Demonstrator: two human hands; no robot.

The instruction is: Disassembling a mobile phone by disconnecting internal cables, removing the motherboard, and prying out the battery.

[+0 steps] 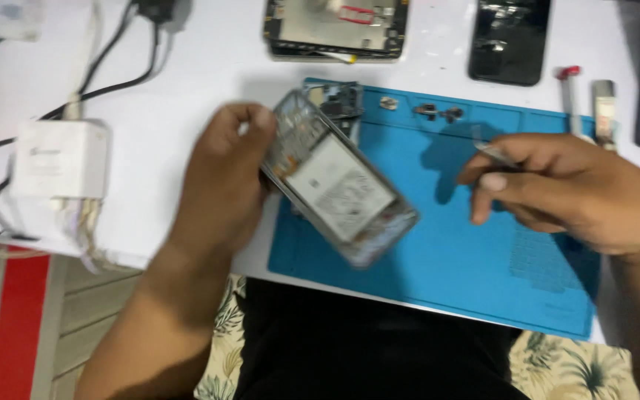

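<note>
The left hand grips an opened phone, its pale flat battery showing, tilted over the blue rubbery mat. At three o'clock, the right hand pinches thin metal tweezers.

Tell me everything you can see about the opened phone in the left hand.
The opened phone is a rectangular handset with its back cover off, showing a pale grey battery with a white label in the middle and a grey frame around it. Darker circuit parts sit at its upper end. It is tilted, upper end toward the top left, and appears to be held above the blue work mat. The left hand holds it at the upper left edge. The right hand, with tweezers, stays clear of it. The image is blurred.
</note>
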